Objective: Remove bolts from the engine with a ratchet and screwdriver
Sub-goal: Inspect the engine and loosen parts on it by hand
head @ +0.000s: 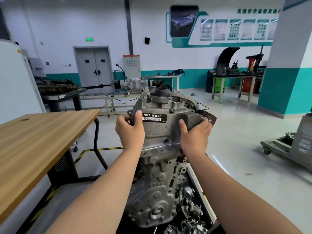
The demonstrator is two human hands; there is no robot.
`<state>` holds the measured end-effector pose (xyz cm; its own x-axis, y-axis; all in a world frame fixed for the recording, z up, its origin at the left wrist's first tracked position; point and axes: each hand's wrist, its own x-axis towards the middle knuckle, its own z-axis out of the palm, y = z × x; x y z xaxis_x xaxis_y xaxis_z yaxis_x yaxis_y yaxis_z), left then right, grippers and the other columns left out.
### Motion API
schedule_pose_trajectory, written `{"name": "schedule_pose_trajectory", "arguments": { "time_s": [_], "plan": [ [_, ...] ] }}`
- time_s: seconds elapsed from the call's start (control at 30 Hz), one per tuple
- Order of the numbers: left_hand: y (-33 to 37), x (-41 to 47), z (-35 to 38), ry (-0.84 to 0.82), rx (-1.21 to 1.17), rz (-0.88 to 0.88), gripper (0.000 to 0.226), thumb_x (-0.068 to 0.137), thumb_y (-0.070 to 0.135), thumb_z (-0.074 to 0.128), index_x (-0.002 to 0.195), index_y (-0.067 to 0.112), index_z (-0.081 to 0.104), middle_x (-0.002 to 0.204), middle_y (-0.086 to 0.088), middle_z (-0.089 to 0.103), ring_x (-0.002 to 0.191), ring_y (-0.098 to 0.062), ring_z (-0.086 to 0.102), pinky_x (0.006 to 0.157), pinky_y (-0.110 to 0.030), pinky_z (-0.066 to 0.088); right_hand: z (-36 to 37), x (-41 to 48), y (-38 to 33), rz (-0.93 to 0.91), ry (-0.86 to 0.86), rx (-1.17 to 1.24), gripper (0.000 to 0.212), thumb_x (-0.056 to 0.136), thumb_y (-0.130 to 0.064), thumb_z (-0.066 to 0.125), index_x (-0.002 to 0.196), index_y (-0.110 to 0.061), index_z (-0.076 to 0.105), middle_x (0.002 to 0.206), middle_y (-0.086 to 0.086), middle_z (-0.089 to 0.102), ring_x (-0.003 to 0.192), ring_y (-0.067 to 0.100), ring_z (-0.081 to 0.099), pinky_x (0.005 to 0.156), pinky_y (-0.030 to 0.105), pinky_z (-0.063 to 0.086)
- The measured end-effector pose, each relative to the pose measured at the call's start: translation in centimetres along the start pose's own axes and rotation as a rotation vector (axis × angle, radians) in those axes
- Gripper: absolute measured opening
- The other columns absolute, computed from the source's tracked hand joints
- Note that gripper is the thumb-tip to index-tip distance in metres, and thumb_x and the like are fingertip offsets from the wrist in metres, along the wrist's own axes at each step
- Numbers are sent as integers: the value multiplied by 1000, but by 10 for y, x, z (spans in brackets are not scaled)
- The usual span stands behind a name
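A grey cast-metal engine (157,179) stands upright in front of me. Its top cover part (162,129) carries a black label reading "CFB 666660". My left hand (130,130) grips the cover's left edge, thumb up beside the label. On the right corner of the cover, my right hand (195,135) curls its fingers round the raised block. No ratchet, screwdriver or bolt shows in view.
A wooden-topped table (33,141) stands at my left. Loose metal parts lie in a tray (194,217) beside the engine's base. Farther off are workbenches (236,80), a gearbox on a stand (130,83), a teal pillar (287,65) and a cart (287,144).
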<state>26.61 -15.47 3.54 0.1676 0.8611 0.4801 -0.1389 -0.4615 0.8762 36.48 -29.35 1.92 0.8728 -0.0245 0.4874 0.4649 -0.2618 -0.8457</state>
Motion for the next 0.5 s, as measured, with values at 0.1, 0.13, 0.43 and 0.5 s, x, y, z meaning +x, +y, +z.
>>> {"name": "schedule_pose_trajectory", "arguments": {
  "time_s": [0.1,0.13,0.43,0.5],
  "plan": [
    [-2,-4,3,26,-18,-56,39,82,63,51,90,25,47,101,0,58,101,-26,56,86,-44,49,-2,6,1,-38,-50,-41,78,81,-53,67,137,-12,33,138,7,42,125,30,47,98,46,45],
    [-3,-5,3,32,-26,-69,40,81,63,51,90,24,48,101,0,59,100,-25,57,84,-42,50,-4,7,2,-57,-66,-46,76,81,-53,68,136,-15,33,138,5,43,121,29,52,95,45,48],
    [-12,-16,2,-82,-45,-9,42,70,59,71,89,38,40,105,8,52,109,-22,52,91,-42,50,-13,19,-6,-171,-100,-43,64,76,-52,72,121,-35,30,123,-5,55,103,21,61,84,37,47],
    [-4,-12,5,-82,-67,35,41,71,57,72,88,37,40,108,4,53,107,-20,53,90,-38,49,-19,26,-14,-153,-76,-10,63,75,-50,74,121,-35,34,113,-11,55,98,18,61,86,38,50]
  ]
}}
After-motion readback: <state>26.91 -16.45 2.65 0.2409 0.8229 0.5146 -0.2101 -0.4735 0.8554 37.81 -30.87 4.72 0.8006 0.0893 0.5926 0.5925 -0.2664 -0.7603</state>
